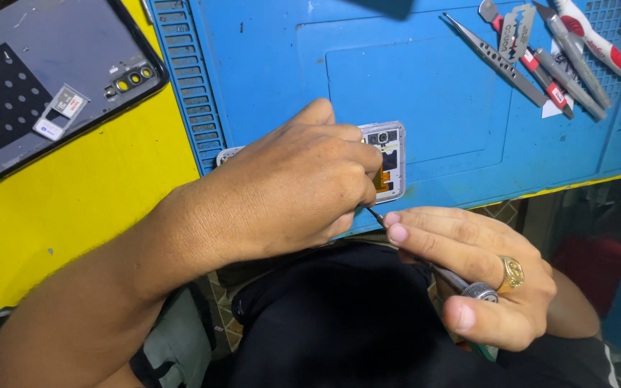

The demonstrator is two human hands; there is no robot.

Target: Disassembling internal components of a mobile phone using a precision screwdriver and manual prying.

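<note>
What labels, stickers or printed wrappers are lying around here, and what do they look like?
Two small stickers: on the grey phone back cover, upper left; white and grey rectangles.
Razor blade wrapper: among the tools, upper right; pale paper, dark print.
Red label bands: on a grey tool handle there.

A yellow worktop [88,194] carries a blue ridged work mat [433,93] that covers most of its right part and reaches the near edge. At the far left corner lies a dark phone back cover [16,79], inner side up. On the mat near its near edge lies an opened phone [389,162], its inner boards showing. At the mat's far right corner lie tweezers [494,59], a razor blade [517,32] and several screwdrivers [576,61], close together.
</note>
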